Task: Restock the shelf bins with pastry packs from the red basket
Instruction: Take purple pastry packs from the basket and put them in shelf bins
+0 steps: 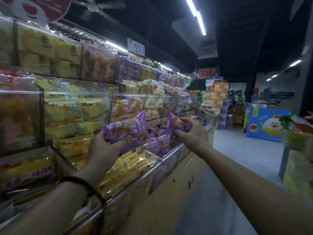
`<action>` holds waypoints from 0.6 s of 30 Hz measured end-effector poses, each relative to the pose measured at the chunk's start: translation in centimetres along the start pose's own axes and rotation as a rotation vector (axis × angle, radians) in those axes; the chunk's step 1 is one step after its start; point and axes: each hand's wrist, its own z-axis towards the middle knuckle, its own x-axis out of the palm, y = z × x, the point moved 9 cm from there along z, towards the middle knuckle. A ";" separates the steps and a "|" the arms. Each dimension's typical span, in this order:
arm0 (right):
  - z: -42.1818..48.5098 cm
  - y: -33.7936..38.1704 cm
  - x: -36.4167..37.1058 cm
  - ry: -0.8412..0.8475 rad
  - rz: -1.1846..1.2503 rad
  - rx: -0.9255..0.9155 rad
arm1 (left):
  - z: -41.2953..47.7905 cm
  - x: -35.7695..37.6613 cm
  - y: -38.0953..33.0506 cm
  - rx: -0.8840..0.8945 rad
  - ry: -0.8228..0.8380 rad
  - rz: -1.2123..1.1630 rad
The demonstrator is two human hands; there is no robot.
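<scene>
We see the left hand (105, 146) with its fingers curled up round a purple pastry pack (127, 128), holding it from below, tilted, in front of the clear shelf bins (128, 97). A dark beaded bracelet (79, 184) sits on that wrist. The right hand (191, 131) reaches further along the shelf and grips a second purple pack (175, 122), fingers over its top and thumb beneath. Between and just below the two hands we make out more purple packs (157, 143) standing in a lower bin, beside a bin of yellow packs (128, 167).

The purple wrappers carry white characters, too blurred for us to read. A price card (136, 48) above the top shelf shows the digits "99". The yellow-green packs (76, 112) in the middle bin bear large pale characters, also unreadable. Down the aisle hangs a red sign (207, 73) with pale characters, and a blue box (265, 126) shows a cartoon duck.
</scene>
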 end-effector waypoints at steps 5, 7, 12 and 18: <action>3.9 -4.5 3.7 -0.054 -0.104 0.018 | 1.4 -1.2 2.0 0.026 -0.087 0.051; 4.8 -5.5 5.9 -0.022 -0.108 0.015 | 1.7 -1.3 2.4 0.035 -0.095 0.068; 6.2 -9.7 10.5 0.123 -0.187 0.120 | 1.9 -0.5 2.7 0.070 -0.050 0.123; 7.9 -12.1 11.7 0.312 -0.484 0.227 | 1.8 0.1 2.7 0.094 -0.007 0.185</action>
